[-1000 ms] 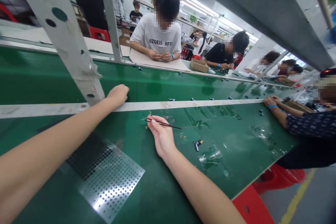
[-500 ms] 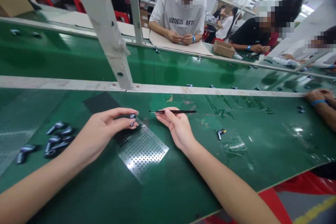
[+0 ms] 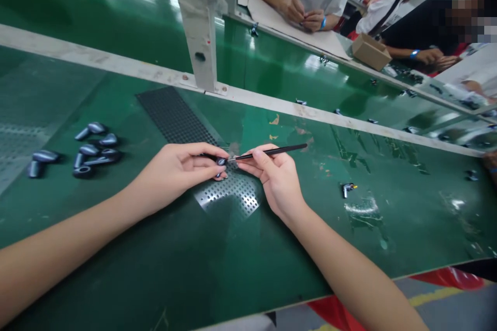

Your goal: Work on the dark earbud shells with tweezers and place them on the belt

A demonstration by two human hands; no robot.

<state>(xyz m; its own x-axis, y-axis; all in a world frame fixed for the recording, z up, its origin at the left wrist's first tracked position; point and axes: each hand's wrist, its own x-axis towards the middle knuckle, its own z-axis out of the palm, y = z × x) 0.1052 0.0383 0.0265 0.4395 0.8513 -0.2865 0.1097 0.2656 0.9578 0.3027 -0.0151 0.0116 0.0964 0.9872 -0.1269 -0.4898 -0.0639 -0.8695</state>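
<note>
Between the fingertips of my left hand (image 3: 190, 168) a dark blue earbud (image 3: 221, 162) is pinched, its round end turned up and most of it covered by the fingers. My right hand (image 3: 277, 176) grips a fine black-handled brush (image 3: 282, 149) like a pen. The brush's thin tip is at the earbud; whether they touch I cannot tell. Beneath both hands lies a perforated sheet (image 3: 174, 114), black at the far end and clear with rows of holes nearer me. Several dark blue earbuds (image 3: 90, 151) are grouped left of my left forearm.
A lone earbud with a yellow bit (image 3: 347, 189) lies right of my right hand. A white metal post (image 3: 198, 26) and a pale rail (image 3: 264, 102) cross beyond the sheet. Past the rail, more earbuds sit on a green strip, and co-workers sit across with a cardboard box (image 3: 370, 51).
My hands have come together, bringing the brush tip to the earbud; the brush now slants more. The view has tilted downward, and the grouped earbuds appear higher in it.
</note>
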